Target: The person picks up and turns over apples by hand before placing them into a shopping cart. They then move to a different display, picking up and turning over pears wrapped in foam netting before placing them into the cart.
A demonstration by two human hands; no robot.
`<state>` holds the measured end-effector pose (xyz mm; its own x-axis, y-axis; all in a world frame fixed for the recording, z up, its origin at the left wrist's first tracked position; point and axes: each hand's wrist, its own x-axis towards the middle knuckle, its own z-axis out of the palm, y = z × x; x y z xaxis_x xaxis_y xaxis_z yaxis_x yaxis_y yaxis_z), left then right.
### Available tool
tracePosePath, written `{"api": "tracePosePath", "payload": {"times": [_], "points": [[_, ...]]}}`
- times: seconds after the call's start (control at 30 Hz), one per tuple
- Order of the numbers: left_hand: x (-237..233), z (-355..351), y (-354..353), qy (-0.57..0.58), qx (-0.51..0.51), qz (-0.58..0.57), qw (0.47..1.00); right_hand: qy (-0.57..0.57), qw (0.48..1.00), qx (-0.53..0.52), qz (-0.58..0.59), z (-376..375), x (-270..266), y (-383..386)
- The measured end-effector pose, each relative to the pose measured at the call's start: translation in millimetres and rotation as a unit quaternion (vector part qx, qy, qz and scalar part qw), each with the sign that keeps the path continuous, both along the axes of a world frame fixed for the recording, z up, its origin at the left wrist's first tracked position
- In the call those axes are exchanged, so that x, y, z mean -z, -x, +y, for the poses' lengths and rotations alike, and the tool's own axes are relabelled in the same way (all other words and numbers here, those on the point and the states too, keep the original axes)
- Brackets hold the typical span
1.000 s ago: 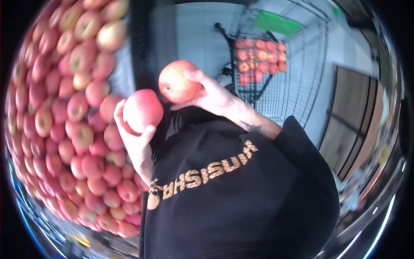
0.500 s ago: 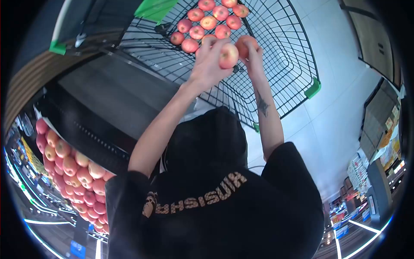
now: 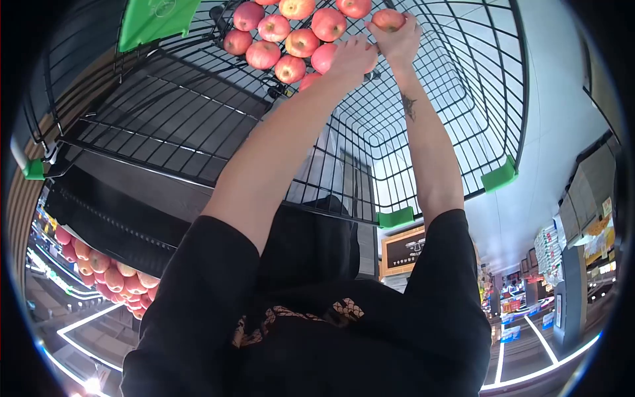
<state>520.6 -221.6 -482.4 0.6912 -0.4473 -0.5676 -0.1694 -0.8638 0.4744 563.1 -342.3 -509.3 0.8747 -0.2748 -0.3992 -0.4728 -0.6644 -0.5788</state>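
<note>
Pale shop flooring shows through the black wire shopping cart point(image 3: 430, 132) below us. Our right hand point(image 3: 399, 41) is closed around a red-orange apple point(image 3: 387, 18), held at the far end of the cart just beside the heap. Our left hand point(image 3: 352, 56) lies close by, its fingers bent down over a pink apple point(image 3: 323, 59) at the edge of that heap; we cannot tell whether it grips the fruit or only rests on it. The two hands nearly touch. The heap of apples point(image 3: 274, 30) fills the cart's far end, next to a green plastic flap point(image 3: 155, 20). Green corner guards point(image 3: 395, 217) sit on the near rim. Our black hoodie point(image 3: 311, 317) fills the foreground. A fruit display point(image 3: 99, 264) shows at lower left, and bright shop aisles point(image 3: 562, 264) at right.
</note>
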Motion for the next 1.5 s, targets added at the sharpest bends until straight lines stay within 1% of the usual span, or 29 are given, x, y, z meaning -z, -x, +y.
{"api": "tracePosePath", "payload": {"times": [0.03,0.13,0.27,0.33,0.47,0.57,0.63,0.67,0.73,0.83,0.87,0.9,0.93,0.97,1.0,1.03,1.07,1.1,1.13,1.17,1.2,1.27,1.3,1.33,1.37,1.4,1.43,1.47,1.5], "points": [[3.7,-3.1,-0.6,-0.033,0.044,-0.014,0.998,0.023,0.999,-0.025,0.007,2.8,2.8,-3.1],[7.4,-6.5,0.4,-0.071,0.056,-0.02,0.996,0.05,0.996,-0.048,0.048,5.0,14.2,-1.0],[14.4,-0.1,6.0,-0.079,0.048,-0.079,0.993,0.067,0.996,-0.054,-0.004,3.3,22.1,5.4],[15.4,3.3,5.9,-0.072,0.005,-0.08,0.994,0.064,0.996,-0.066,-0.01,3.5,20.3,5.6],[14.7,6.7,15.1,-0.074,-0.02,-0.101,0.992,0.018,0.999,-0.043,0.016,3.6,17.3,7.4],[8.9,12.0,21.3,-0.001,-0.069,-0.105,0.992,-0.012,0.999,-0.04,0.01,4.0,13.0,13.6],[-10.8,13.8,25.0,-0.004,-0.113,-0.048,0.992,-0.037,0.998,-0.018,0.049,3.5,4.6,18.0],[-22.6,15.7,24.8,-0.004,-0.123,-0.057,0.991,-0.037,0.998,-0.028,0.04,5.5,-2.4,20.3],[-49.6,22.3,28.4,0.022,-0.15,0.081,0.985,0.013,0.998,0.034,0.041,5.1,-6.3,36.9],[-98.8,40.0,35.8,0.085,-0.149,0.134,0.976,-0.021,0.999,-0.027,-0.018,0.7,-30.4,79.4],[-123.3,49.8,38.6,0.092,-0.149,0.146,0.974,0.033,0.996,-0.079,-0.023,-9.5,-19.7,99.0],[-143.3,63.6,48.7,0.164,-0.173,0.112,0.965,-0.016,0.995,-0.09,-0.05,-14.8,-18.0,119.7],[-165.4,77.2,57.9,0.207,-0.201,0.12,0.95,-0.045,0.987,-0.144,-0.06,-10.2,-40.0,129.2],[-186.2,90.9,72.4,0.234,-0.249,0.085,0.936,-0.076,0.968,-0.193,-0.139,-2.0,-50.6,138.9],[-207.5,107.6,88.6,0.261,-0.298,0.044,0.917,0.011,0.96,-0.242,-0.14,-3.7,-52.2,141.9],[-228.1,128.8,105.8,0.29,-0.332,0.019,0.897,-0.14,0.963,-0.208,-0.096,15.3,-78.1,136.0],[-246.8,149.9,125.4,0.321,-0.364,-0.008,0.874,-0.149,0.965,-0.196,-0.089,45.6,-116.5,137.2],[-273.2,173.2,146.8,0.316,-0.4,-0.022,0.86,-0.091,0.968,-0.228,-0.053,70.7,-146.8,135.0],[-296.1,192.4,170.3,0.317,-0.432,-0.034,0.844,-0.146,0.964,-0.221,-0.024,77.9,-134.7,132.8],[-309.5,208.4,194.4,0.34,-0.477,-0.046,0.809,-0.219,0.939,-0.257,-0.07,105.8,-157.3,135.4],[-324.6,221.6,221.4,0.38,-0.531,-0.017,0.757,-0.172,0.942,-0.283,-0.046,135.3,-193.8,143.6],[-340.0,239.5,279.9,0.388,-0.566,-0.177,0.706,-0.079,0.913,-0.376,-0.136,187.8,-236.6,155.6],[-361.2,248.2,312.6,0.398,-0.606,-0.182,0.664,-0.079,0.897,-0.404,-0.163,207.7,-240.0,150.3],[-385.2,253.0,346.3,0.412,-0.641,-0.185,0.621,-0.027,0.844,-0.457,-0.281,232.2,-249.3,148.9],[-396.3,251.5,376.9,0.386,-0.687,-0.196,0.584,-0.064,0.815,-0.484,-0.313,261.0,-271.9,159.0],[-397.8,247.0,404.7,0.37,-0.707,-0.28,0.533,-0.1,0.784,-0.51,-0.341,291.0,-301.6,173.8],[-406.5,244.4,431.3,0.313,-0.734,-0.322,0.509,-0.137,0.749,-0.541,-0.357,316.6,-322.8,190.2],[-414.9,238.9,455.4,0.273,-0.768,-0.343,0.467,-0.179,0.729,-0.565,-0.343,340.8,-340.9,211.2],[-420.8,234.0,478.0,0.158,-0.785,-0.397,0.448,-0.198,0.692,-0.609,-0.334,360.8,-358.7,236.3]]}}
